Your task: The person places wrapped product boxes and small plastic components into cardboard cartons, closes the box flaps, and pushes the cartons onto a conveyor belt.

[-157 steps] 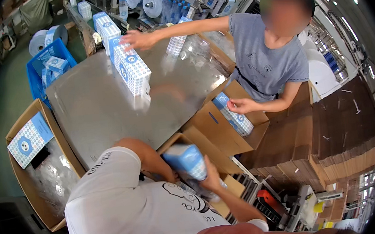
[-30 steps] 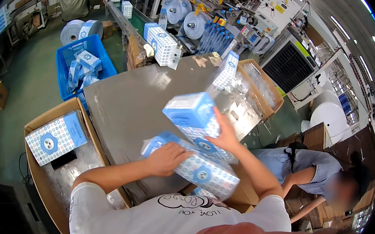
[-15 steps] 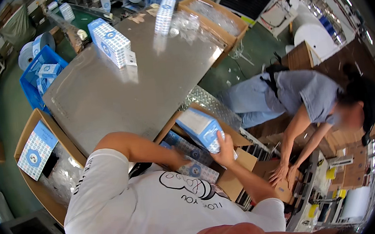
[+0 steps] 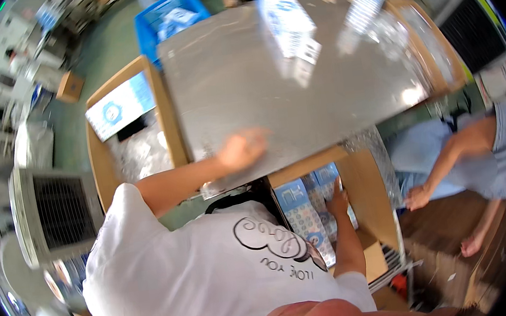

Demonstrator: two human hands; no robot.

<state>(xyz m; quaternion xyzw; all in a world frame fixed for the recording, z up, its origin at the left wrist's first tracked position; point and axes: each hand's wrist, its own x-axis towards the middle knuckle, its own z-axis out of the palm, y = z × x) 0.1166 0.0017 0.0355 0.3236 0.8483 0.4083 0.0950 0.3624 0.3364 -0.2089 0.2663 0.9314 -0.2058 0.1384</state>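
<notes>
My right hand (image 4: 338, 201) lies flat, fingers together, on the blue-and-white boxes (image 4: 308, 214) standing packed in the brown carton (image 4: 371, 201), while my blurry left hand (image 4: 240, 150), fingers unclear, hovers over the grey table (image 4: 271, 94).

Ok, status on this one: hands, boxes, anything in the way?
Left hand bare, blurred, over the metal table. Right hand pressing blue boxes inside the open carton. Nothing blocking.

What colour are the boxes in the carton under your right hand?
Blue and white, with a fine checked pattern, on the boxes under the right hand; head view, the only one.
</notes>
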